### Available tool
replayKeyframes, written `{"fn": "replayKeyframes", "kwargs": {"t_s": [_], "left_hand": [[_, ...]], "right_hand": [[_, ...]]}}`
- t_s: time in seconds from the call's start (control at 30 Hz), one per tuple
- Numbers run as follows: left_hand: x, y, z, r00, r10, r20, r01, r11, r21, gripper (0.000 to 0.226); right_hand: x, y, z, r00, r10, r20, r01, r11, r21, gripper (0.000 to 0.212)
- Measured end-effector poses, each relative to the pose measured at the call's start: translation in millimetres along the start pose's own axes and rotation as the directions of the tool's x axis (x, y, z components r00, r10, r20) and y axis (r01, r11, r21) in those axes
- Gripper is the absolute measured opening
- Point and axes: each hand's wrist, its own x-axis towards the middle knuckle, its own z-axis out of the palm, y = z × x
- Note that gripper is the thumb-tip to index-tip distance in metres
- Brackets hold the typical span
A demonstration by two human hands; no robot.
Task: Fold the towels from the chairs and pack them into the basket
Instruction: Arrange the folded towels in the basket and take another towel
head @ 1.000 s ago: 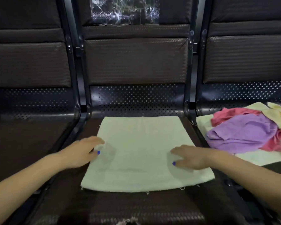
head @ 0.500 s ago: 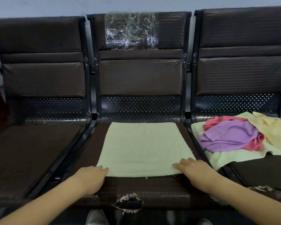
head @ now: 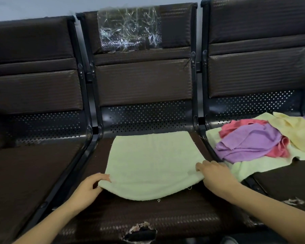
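A pale green towel (head: 153,159) lies spread on the middle chair seat (head: 148,217). My left hand (head: 89,188) pinches its near left corner and my right hand (head: 217,175) pinches its near right corner. Both corners are lifted off the seat, and the near edge sags between them. On the right chair seat (head: 280,184) sits a loose pile of towels: purple (head: 248,143), pink (head: 278,150), yellow (head: 296,132) and another pale green one (head: 253,166) underneath. No basket is in view.
Three dark brown chairs stand in a row against a wall. The left chair seat (head: 28,173) holds nothing. Crumpled clear plastic (head: 130,30) is stuck on the middle backrest. The middle seat's front edge has a torn patch (head: 141,229).
My hands slid from the towel's top to its near edge, then took hold of the near corners and lifted them. The view pulled back and up.
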Motion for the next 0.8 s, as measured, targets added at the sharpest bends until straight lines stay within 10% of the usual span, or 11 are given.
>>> {"fn": "replayKeyframes", "kwargs": {"t_s": [0.13,0.43,0.53,0.6,0.8], "left_hand": [[-3.5,14.1,-14.0,0.998,-0.07,0.008,0.07,0.986,-0.151,0.026],[-34.8,55.2,-44.5,0.998,0.037,-0.059,-0.054,0.947,-0.317,0.003],[-51.0,56.8,-55.1,0.997,0.006,0.074,0.033,0.856,-0.515,0.061],[-61.1,59.5,-61.5,0.969,-0.041,0.244,0.182,0.785,-0.592,0.073],[-65.8,62.5,-64.1,0.795,-0.097,0.599,0.438,0.775,-0.456,0.059]], "right_hand": [[7.4,29.6,-10.8,0.998,0.054,0.012,-0.055,0.937,0.346,0.032],[-25.9,58.2,-61.0,0.996,0.038,0.087,-0.094,0.321,0.942,0.053],[-37.1,57.5,-76.6,0.979,0.007,0.203,-0.203,-0.005,0.979,0.025],[-43.4,58.8,-79.1,0.952,-0.083,0.295,-0.304,-0.131,0.944,0.054],[-48.9,66.1,-70.7,0.787,-0.258,0.561,-0.594,-0.068,0.802,0.085]]}}
